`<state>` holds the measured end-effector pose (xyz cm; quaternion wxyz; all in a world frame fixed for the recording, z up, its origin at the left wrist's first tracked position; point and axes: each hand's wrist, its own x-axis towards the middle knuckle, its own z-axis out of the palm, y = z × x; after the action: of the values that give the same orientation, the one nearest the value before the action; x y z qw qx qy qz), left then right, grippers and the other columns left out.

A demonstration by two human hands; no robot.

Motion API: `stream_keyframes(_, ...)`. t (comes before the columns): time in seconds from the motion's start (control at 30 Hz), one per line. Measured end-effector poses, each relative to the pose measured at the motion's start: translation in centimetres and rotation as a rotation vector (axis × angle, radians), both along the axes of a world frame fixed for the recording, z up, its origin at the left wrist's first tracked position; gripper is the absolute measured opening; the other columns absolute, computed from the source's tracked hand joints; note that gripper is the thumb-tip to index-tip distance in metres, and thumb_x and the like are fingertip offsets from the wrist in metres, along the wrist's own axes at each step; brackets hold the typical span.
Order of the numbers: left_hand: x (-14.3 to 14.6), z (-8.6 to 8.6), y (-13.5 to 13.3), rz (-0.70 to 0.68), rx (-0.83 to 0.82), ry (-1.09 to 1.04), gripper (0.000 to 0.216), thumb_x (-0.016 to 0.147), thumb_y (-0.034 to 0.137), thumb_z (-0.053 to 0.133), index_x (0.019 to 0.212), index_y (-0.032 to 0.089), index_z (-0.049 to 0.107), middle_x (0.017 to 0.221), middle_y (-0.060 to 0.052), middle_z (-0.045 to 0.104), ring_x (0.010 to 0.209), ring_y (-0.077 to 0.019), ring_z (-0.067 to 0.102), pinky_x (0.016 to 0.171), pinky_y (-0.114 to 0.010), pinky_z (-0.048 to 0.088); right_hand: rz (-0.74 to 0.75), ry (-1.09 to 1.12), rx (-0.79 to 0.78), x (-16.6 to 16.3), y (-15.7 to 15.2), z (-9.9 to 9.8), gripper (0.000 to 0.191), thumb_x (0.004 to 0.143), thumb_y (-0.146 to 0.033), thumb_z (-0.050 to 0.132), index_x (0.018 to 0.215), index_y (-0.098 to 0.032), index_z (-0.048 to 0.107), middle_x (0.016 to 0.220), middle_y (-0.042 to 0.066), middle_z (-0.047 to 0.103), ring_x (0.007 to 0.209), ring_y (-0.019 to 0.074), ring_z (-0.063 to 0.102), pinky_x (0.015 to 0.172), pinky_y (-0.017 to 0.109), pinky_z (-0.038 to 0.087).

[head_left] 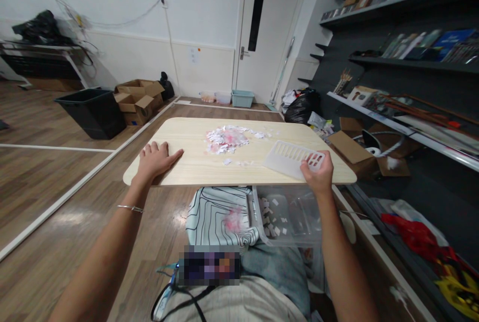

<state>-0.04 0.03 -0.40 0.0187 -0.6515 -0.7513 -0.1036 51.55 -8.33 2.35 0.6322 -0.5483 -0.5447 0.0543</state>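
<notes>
My left hand (156, 161) lies on the left part of the pale wooden tabletop (187, 170), thumb stretched out to the right and fingers apart. My right hand (319, 172) grips the right end of a white slotted plastic panel (286, 158), whose lower edge is at the tabletop's right side. Between the hands, toward the far edge, is a heap of small white paper scraps (228, 138) with a pink patch in it. A few loose scraps (227, 162) lie nearer to me and to the right of the heap.
Below the table's front edge a clear plastic bin (295, 212) holds more scraps, beside a striped cloth (213, 212) over my lap. A black bin (92, 115) and cardboard boxes (138, 100) stand left. Shelves (404, 63) and an open carton (350, 147) are on the right.
</notes>
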Motion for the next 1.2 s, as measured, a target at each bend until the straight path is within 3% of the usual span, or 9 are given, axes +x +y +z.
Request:
stream_keyframes(0.13,0.0,-0.1,0.1,-0.012,0.000,0.003,0.100,0.097,0.085,0.026,0.148,0.010,0.065,0.157,-0.037,0.061,0.151,-0.0539,0.054,0.124,-0.063,0.041,0.026,0.015,0.034,0.0,0.0,-0.3,0.042,0.066,-0.036,0.078,0.093,-0.029,0.048,0.072,-0.005,0.061,0.059,0.0174,0.057,0.055,0.031,0.048)
stream_keyframes(0.27,0.0,-0.2,0.1,-0.009,0.005,0.011,0.099,0.097,0.083,0.026,0.148,0.008,0.065,0.158,-0.039,0.059,0.151,-0.0552,0.053,0.124,-0.064,0.040,-0.073,0.069,0.174,-0.1,0.5,-0.7,0.043,0.066,-0.037,0.081,0.097,-0.028,0.052,0.074,-0.004,0.064,0.060,0.0176,0.061,0.057,0.030,0.051)
stream_keyframes(0.37,0.0,-0.2,0.1,-0.010,0.003,0.011,0.098,0.097,0.083,0.027,0.148,0.008,0.065,0.158,-0.038,0.059,0.151,-0.0551,0.054,0.124,-0.064,0.040,-0.091,0.043,0.183,0.0,0.6,-0.7,0.040,0.067,-0.035,0.081,0.099,-0.026,0.059,0.075,-0.002,0.069,0.061,0.0189,0.065,0.057,0.030,0.054)
stream_keyframes(0.5,0.0,-0.1,0.1,-0.006,-0.006,0.017,0.098,0.098,0.083,0.026,0.149,0.008,0.064,0.159,-0.039,0.059,0.152,-0.0550,0.053,0.124,-0.063,0.040,0.038,0.005,0.076,0.5,0.3,-0.4,0.026,0.069,-0.031,0.079,0.092,-0.025,0.069,0.076,0.001,0.077,0.065,0.0227,0.072,0.061,0.032,0.059)
stream_keyframes(0.6,0.0,-0.1,0.1,-0.007,-0.003,0.016,0.098,0.098,0.082,0.026,0.148,0.008,0.064,0.158,-0.039,0.059,0.152,-0.0554,0.052,0.123,-0.064,0.040,0.213,-0.052,-0.021,0.8,0.0,0.0,0.014,0.069,-0.025,0.074,0.083,-0.025,0.075,0.082,0.004,0.084,0.078,0.0273,0.082,0.077,0.037,0.066)
stream_keyframes(0.73,0.0,-0.2,0.1,-0.003,0.004,0.015,0.098,0.098,0.083,0.026,0.148,0.008,0.064,0.160,-0.039,0.058,0.152,-0.0553,0.053,0.123,-0.064,0.040,0.363,-0.099,-0.118,0.9,-0.4,0.1,0.020,0.064,-0.019,0.065,0.076,-0.024,0.080,0.088,0.006,0.089,0.091,0.0309,0.086,0.090,0.041,0.068)
stream_keyframes(0.93,0.0,-0.1,0.1,-0.002,-0.010,0.007,0.098,0.098,0.083,0.027,0.149,0.008,0.064,0.160,-0.039,0.058,0.152,-0.0547,0.052,0.124,-0.064,0.040,0.344,-0.013,-0.128,1.2,-0.7,0.4,0.028,0.051,-0.019,0.055,0.062,-0.025,0.080,0.076,0.006,0.087,0.078,0.0299,0.086,0.078,0.037,0.068)
stream_keyframes(1.2,0.0,0.0,0.1,-0.008,-0.005,0.010,0.097,0.098,0.082,0.029,0.150,0.007,0.064,0.156,-0.038,0.061,0.149,-0.0549,0.055,0.123,-0.064,0.041,0.395,0.077,-0.147,2.2,-1.3,1.3,0.018,0.054,-0.020,0.062,0.056,-0.025,0.080,0.067,0.007,0.083,0.066,0.0275,0.082,0.066,0.034,0.064)
